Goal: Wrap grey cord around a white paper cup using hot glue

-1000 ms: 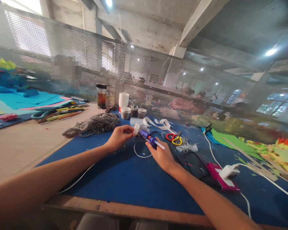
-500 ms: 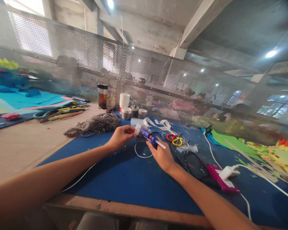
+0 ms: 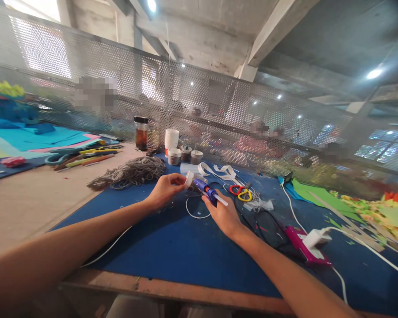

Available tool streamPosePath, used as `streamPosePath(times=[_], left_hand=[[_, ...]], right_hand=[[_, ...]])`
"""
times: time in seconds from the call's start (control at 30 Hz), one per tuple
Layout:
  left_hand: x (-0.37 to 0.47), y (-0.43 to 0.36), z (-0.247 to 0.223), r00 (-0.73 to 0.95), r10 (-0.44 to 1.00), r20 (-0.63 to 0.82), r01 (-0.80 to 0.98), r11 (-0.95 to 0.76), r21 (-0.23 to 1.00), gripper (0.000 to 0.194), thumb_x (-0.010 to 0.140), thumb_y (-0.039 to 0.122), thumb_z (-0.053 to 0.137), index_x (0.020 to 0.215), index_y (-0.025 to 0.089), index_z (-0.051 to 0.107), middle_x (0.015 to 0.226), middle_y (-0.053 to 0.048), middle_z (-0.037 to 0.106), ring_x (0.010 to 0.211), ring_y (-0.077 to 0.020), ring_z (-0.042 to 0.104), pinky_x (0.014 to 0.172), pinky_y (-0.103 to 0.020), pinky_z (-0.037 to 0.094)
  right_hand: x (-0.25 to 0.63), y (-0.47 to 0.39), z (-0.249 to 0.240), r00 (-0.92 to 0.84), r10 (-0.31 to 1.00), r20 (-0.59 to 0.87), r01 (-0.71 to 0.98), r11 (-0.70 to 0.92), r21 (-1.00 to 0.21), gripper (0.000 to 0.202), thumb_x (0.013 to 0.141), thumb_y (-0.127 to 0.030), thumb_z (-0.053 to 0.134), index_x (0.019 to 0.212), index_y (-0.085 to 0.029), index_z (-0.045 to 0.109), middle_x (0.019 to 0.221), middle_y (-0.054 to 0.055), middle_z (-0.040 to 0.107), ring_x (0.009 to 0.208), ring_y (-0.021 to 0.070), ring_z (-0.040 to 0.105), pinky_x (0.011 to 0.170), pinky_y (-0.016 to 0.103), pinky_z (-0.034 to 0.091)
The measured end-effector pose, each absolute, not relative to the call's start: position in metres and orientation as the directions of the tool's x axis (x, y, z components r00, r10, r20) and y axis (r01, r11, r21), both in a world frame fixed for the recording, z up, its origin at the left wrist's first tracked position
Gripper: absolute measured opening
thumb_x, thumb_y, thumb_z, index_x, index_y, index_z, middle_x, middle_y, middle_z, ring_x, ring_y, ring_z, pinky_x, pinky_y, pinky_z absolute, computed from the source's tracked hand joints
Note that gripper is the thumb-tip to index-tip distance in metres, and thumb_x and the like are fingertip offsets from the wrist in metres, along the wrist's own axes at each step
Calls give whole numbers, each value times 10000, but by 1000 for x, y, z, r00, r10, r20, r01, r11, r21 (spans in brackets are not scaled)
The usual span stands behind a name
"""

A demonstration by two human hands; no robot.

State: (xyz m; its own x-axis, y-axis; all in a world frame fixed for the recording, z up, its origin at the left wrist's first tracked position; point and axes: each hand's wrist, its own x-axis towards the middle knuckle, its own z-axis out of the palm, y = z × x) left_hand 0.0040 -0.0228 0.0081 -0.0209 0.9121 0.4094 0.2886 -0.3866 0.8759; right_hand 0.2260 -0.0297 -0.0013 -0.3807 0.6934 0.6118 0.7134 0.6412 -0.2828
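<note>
My right hand (image 3: 223,214) is wrapped round a blue hot glue gun (image 3: 204,188), with a clear glue stick (image 3: 221,200) poking out of its back end. The gun's front end points up and left, at a small white paper cup (image 3: 189,179). Fingers and thumb of my left hand (image 3: 167,190) pinch that cup by its side, above the blue mat (image 3: 166,251). The gun's nozzle is hidden at the cup, so I cannot tell whether they touch.
A grey cord bundle (image 3: 129,172) lies left of my hands. Behind them stand small cups (image 3: 174,156) and a jar (image 3: 141,134). Scissors (image 3: 244,194) lie to the right, near a magenta power strip (image 3: 307,247) with cables. A perforated metal screen (image 3: 199,115) runs along the back.
The paper cup has tilted slightly in my left hand, so more of its side shows. Both hands keep almost the same place and grip.
</note>
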Motion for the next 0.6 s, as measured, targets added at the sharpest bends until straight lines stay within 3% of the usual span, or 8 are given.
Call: streamPosePath(times=[0.6], left_hand=[[2,-21,6,-18,905,424,333,-395,856,214,688,291,678,849,153,703,817,-52,712,774,-189,634,767,-307,471]], right_hand=[[226,-35,1,-389,719,576,745,613,-264,191,900,-392,508,878,-213,573,623,-8,638,536,159,597,484,246,298]])
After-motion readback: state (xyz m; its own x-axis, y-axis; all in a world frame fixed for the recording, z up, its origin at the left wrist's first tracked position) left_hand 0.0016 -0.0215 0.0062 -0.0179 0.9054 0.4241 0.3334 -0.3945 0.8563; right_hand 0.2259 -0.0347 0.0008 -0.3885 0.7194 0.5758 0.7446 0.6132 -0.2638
